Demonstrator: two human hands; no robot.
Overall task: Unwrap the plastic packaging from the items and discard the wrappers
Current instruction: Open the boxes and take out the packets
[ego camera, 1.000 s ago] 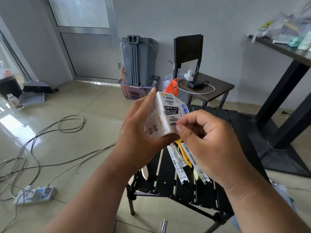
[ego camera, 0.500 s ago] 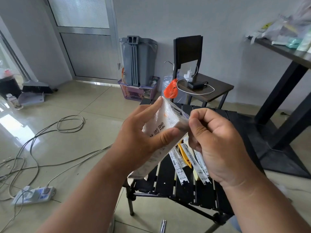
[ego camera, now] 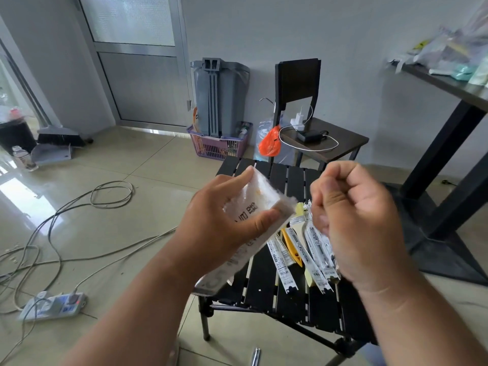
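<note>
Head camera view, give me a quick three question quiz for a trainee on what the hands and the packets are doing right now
1. True or false: the left hand grips the white box.
2. Multiple choice: the wrapped pens lie on
A. the tiled floor
B. the black slatted table
C. the purple basket
3. Fill in: the grey bin stands in the purple ____.

Key
1. True; thumb and fingers clasp it, with loose plastic trailing below.
2. B
3. basket

The right hand is curled beside the box; what it pinches cannot be made out.
</note>
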